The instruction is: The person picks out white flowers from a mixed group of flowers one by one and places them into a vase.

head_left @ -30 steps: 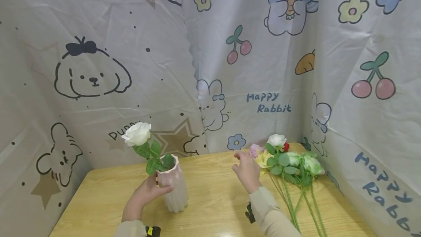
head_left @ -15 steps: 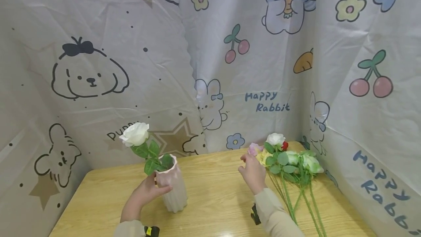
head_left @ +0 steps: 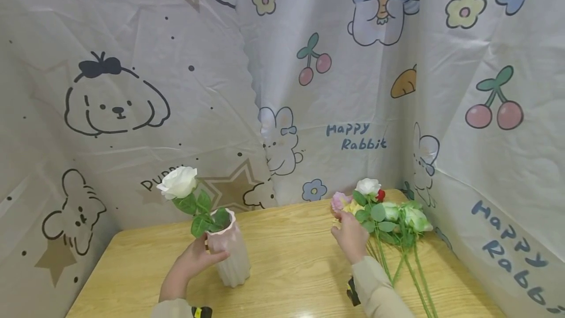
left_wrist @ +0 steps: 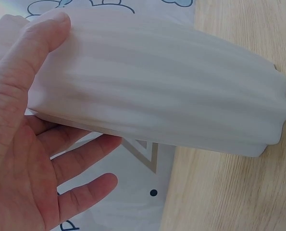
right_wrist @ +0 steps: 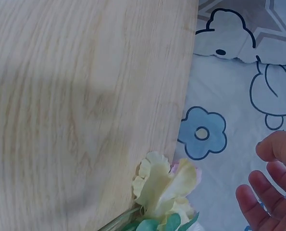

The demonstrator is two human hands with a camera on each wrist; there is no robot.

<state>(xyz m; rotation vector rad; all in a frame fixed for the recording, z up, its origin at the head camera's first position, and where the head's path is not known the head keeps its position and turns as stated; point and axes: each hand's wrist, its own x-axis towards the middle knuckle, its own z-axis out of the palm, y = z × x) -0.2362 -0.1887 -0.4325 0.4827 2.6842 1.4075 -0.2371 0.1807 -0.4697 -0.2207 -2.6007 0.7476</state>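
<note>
Left fingers [left_wrist: 85,197] bent behind the vase [head_left: 231,259], thumb [left_wrist: 42,38] laid across its near face, so the left hand [head_left: 192,261] has it gripped near the top; the little finger sticks out off the wall. Right fingers [right_wrist: 258,195] half curled, gap between them and the thumb, nothing held. Right hand [head_left: 350,239] sits just beside the yellow flower [right_wrist: 164,187]; head view overlaps the two, right wrist view shows them apart. Vase is pale, pinkish at the top, ribbed, wavy rim, on the left half of the table [head_left: 291,269], leaning slightly left in the head view; can't tell if the base is fully flat. One white rose [head_left: 177,182] in it, leaning out left over the rim, green leaves at the mouth. Loose bunch on the right side of the table: yellow flower, pink flower [head_left: 340,201], white flower [head_left: 368,186], a bit of red flower [head_left: 381,195] behind, pale green blooms [head_left: 415,217] at the right. Bunch's stems [head_left: 417,278] run toward the near edge, some crossing. Beige sleeves [head_left: 381,286] on both arms. Cartoon-print cloth [head_left: 212,87] behind and at both sides.
</note>
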